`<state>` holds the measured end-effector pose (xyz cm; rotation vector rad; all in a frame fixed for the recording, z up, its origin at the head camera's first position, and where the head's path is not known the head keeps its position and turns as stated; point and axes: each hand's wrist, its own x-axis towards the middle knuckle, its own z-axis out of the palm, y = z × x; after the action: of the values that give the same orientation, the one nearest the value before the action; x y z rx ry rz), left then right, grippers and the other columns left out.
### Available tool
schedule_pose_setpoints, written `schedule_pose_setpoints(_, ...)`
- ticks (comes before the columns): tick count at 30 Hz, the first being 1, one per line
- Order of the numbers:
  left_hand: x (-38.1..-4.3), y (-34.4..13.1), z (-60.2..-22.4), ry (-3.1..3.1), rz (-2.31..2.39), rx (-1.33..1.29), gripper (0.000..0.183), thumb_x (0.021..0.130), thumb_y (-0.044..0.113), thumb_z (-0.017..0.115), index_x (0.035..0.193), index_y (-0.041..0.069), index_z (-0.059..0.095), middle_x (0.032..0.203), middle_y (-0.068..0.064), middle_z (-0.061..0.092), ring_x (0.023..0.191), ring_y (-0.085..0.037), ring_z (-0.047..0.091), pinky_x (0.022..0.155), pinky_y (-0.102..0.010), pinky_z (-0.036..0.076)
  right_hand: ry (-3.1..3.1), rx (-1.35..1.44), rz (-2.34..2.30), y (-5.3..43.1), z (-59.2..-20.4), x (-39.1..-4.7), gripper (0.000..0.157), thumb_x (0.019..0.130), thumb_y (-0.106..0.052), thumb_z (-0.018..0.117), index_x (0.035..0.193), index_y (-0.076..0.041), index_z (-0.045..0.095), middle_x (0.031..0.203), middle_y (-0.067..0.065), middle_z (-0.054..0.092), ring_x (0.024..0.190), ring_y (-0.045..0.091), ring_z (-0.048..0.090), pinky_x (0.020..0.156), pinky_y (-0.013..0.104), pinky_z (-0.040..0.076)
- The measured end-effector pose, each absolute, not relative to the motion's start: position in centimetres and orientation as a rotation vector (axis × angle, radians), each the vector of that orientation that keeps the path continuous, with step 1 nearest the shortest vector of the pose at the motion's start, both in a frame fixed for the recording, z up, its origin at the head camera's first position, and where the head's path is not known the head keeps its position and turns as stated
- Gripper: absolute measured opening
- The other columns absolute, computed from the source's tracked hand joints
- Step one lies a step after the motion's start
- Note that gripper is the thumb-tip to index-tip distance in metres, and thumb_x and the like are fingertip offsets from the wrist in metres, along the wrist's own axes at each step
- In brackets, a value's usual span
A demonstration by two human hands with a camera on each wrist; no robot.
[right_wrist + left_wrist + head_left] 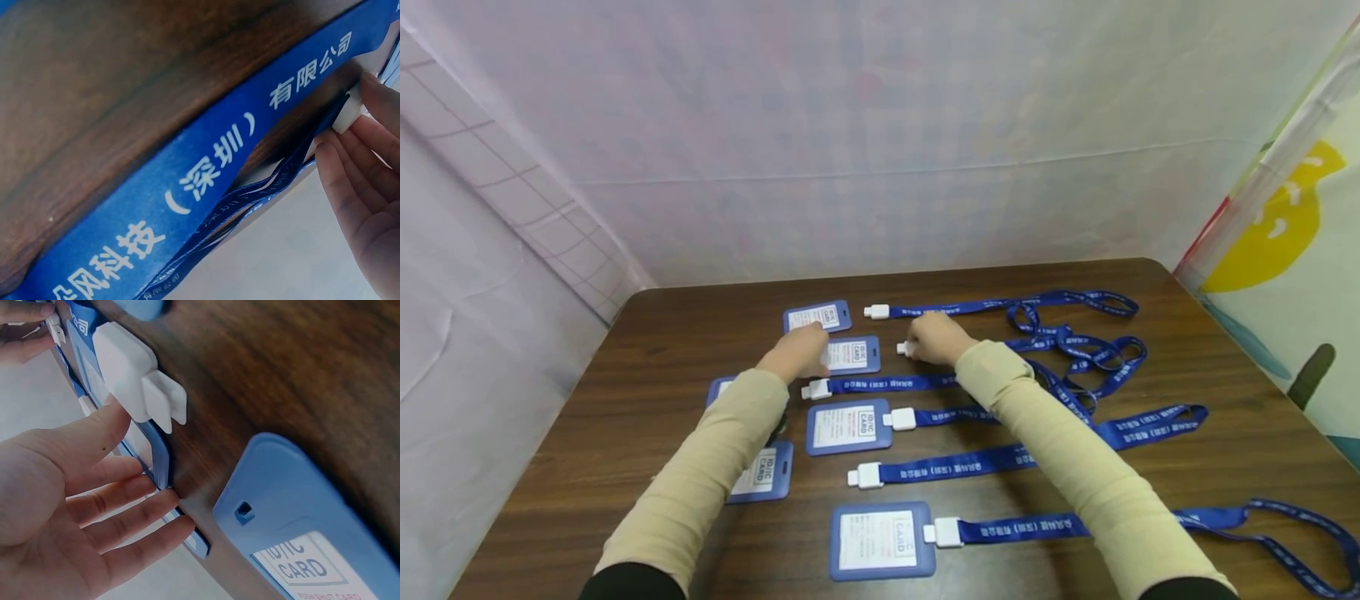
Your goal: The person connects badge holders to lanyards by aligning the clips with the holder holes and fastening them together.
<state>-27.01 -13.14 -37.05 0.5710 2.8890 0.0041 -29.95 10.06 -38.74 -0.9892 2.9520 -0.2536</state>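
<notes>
In the head view my left hand (799, 352) is at the left end of a blue badge holder (867, 354) with a white card. The left wrist view shows its thumb over the holder (161, 456) and its fingers along the edge; a white clip (128, 372) in front hides the thumb tip. My right hand (938, 337) pinches the white clip (350, 114) of a blue lanyard between thumb and fingers. That clip lies just right of the holder, a small gap apart. Another badge holder (831, 315) and a lanyard clip (877, 312) lie behind, also apart.
Nearer the front, two holders (848, 427) (880, 565) have lanyard clips at their right ends. Loose clips (820, 389) (868, 476) and holders (778, 471) (718, 387) lie around my forearms. Lanyard straps (1105, 367) tangle at right on the brown table (647, 375).
</notes>
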Motion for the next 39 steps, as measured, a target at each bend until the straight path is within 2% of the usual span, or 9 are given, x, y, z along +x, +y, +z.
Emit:
schedule_pose_setpoints(7,-27.07,-13.08,-36.89,2.887,-0.031,0.593,0.032,0.071,0.024,0.077,0.084,0.0,0.06,0.091,-0.014,0.054,0.08,-0.027,0.056,0.077,-0.039,0.05,2.948,-1.016,-0.269,10.02,-38.76,-29.86,0.009,0.072,-0.011,0.069,0.078,-0.003,0.07,0.072,0.005,0.064,0.066,0.022,0.056,0.067,0.035,0.049)
schedule_pose_setpoints(20,-26.97,-12.81,-36.92,2.886,-0.017,0.579,0.032,0.071,0.024,0.077,0.084,0.0,0.06,0.093,-0.014,0.055,0.08,-0.026,0.056,0.078,-0.038,0.049,2.951,-1.006,-0.245,10.16,-38.9,-29.72,0.016,0.075,-0.012,0.069,0.087,-0.002,0.07,0.079,0.006,0.065,0.072,0.022,0.059,0.069,0.035,0.05)
schedule_pose_setpoints(39,-26.74,-12.67,-36.76,2.886,-0.01,0.551,0.032,0.072,0.023,0.077,0.085,0.0,0.06,0.096,-0.015,0.056,0.081,-0.026,0.057,0.08,-0.038,0.049,2.945,-1.066,-0.27,10.05,-38.78,-29.53,0.013,0.075,-0.011,0.069,0.084,-0.001,0.07,0.077,0.007,0.065,0.069,0.021,0.058,0.067,0.034,0.05)
